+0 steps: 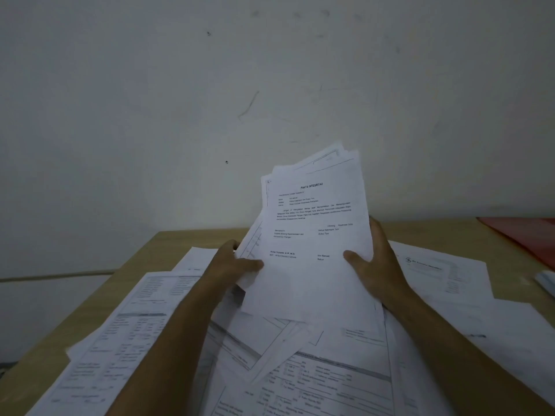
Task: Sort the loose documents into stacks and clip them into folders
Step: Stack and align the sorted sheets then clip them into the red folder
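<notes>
A bundle of white printed sheets (312, 223) is held upright above the desk, its front page headed "PAKTA INTEGRITAS". My left hand (231, 262) grips the bundle's lower left edge, thumb on the front page. My right hand (375, 265) grips the lower right edge, thumb in front and fingers behind. The sheets in the bundle are uneven, with corners fanning out at the top. More loose documents (270, 355) lie scattered flat on the desk under my forearms, overlapping one another.
The wooden desk (168, 241) stands against a pale wall. A red folder (528, 235) lies at the far right edge. Printed forms (129, 325) cover the left part of the desk, and a sheet (444, 274) lies to the right.
</notes>
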